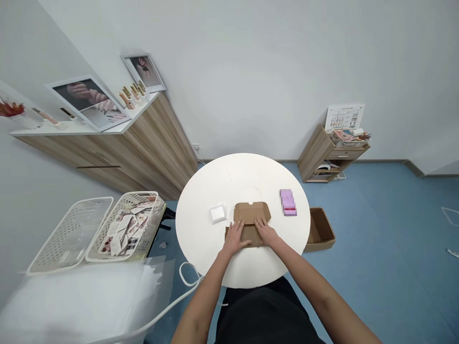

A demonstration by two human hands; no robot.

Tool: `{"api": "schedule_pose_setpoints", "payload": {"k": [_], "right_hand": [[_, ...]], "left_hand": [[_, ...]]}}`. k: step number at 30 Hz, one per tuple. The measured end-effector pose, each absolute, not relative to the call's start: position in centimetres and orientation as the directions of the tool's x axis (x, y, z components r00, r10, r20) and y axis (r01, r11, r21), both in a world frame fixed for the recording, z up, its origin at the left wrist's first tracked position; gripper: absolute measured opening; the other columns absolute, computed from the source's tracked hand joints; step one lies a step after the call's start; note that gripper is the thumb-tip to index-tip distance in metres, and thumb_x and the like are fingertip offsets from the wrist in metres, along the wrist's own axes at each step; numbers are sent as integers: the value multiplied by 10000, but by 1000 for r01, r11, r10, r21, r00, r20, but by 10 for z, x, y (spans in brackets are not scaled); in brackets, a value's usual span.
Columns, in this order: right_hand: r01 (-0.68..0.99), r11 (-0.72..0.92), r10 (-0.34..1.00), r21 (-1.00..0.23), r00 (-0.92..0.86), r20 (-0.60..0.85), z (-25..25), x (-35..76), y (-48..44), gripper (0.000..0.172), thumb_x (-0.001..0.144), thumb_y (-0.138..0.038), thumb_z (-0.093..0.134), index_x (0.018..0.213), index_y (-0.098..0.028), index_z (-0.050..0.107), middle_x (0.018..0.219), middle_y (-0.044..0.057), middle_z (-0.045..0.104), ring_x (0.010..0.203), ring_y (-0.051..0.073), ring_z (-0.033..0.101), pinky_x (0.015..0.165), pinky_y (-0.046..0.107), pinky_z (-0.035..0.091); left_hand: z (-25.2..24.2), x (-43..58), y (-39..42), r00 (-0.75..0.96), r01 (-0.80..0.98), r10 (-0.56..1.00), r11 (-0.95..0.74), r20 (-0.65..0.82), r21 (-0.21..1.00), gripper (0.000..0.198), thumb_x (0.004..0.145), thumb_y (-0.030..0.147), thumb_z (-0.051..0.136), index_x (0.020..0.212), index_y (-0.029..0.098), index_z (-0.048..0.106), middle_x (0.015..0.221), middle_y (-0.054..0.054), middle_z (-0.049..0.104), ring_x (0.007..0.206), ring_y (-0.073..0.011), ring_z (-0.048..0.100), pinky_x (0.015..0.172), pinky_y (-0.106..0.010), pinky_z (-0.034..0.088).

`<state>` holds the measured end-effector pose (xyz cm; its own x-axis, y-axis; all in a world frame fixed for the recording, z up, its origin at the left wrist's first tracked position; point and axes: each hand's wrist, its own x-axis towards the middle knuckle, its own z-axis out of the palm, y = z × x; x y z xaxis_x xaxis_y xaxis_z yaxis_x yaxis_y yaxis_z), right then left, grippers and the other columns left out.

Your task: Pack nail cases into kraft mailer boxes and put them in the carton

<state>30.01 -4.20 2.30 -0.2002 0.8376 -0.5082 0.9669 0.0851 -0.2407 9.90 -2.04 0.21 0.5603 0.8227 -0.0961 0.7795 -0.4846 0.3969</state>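
Cardboard mailer box extends toward twelve o'clock from left hand and right hand, both spread flat on it, neither nearer.

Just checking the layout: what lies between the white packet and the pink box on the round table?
A brown cardboard box lies there, as the head view shows.

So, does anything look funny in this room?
Yes, the papers in the basket are jumbled every which way, not stacked neatly. A white cord also lies in a loose loop by the table, not tucked away.
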Motion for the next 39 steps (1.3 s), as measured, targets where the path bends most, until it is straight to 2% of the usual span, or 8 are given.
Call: {"api": "schedule_pose_setpoints", "payload": {"k": [4,8,11,14,22,27,33,39], "right_hand": [[976,68,823,-208,-173,-541,28,299,-42,1202,591,-327,848,1549,-193,135,1615,108,117,1476,331,113,1031,387,463],[974,59,820,-220,-173,-546,31,299,-43,1205,610,-333,836,1552,-185,100,1616,114,105,1479,320,100,1018,396,471],[971,50,813,-234,-176,-556,32,300,-44,1203,625,-316,813,1554,-192,59,1621,99,91,1482,311,78,1016,397,466],[971,49,799,-233,-178,-575,33,300,-45,1193,646,-297,779,1553,-195,10,1627,82,64,1485,306,44,1015,389,460],[975,87,809,-206,-190,-556,26,303,-50,1069,695,-225,694,1555,-207,57,1625,55,105,1485,303,49,993,361,472],[976,84,813,-199,-183,-553,20,304,-51,1076,695,-227,694,1555,-199,49,1626,48,99,1486,293,47,993,351,470],[977,72,803,-203,-178,-568,24,302,-49,1129,686,-274,727,1553,-214,7,1628,57,70,1487,289,23,976,366,481],[980,62,793,-191,-164,-587,26,300,-46,1136,691,-241,722,1550,-241,-21,1630,51,54,1488,287,27,962,370,490]], "left_hand": [[13,70,-36,140,928,990,-129,-4,349,364,944,379,374,1175,186,578,1154,-122,635,1123,-266,560,939,-405,414],[20,69,-55,157,962,955,-89,-253,259,387,944,412,379,827,188,672,866,-94,684,897,-262,633,839,-399,429],[19,89,-63,155,970,895,-58,-419,236,384,951,394,381,921,167,689,966,-115,699,917,-255,655,796,-362,448],[16,108,-62,138,972,878,-32,-459,232,342,952,297,377,1012,146,678,1026,-140,693,949,-252,660,779,-342,466],[16,114,-51,253,935,836,-82,-487,346,204,895,231,496,863,194,694,894,-87,714,901,-230,674,780,-324,493],[14,105,-54,246,917,869,-65,-429,394,198,904,274,488,848,203,664,874,-74,689,883,-224,657,785,-332,490],[7,90,-38,118,888,963,6,-241,461,313,904,131,409,1174,214,541,1210,-79,562,1030,-183,584,859,-303,451],[-3,102,-27,179,842,963,-44,-201,537,194,884,118,473,919,217,636,952,-36,619,930,-178,599,818,-288,443]]}}
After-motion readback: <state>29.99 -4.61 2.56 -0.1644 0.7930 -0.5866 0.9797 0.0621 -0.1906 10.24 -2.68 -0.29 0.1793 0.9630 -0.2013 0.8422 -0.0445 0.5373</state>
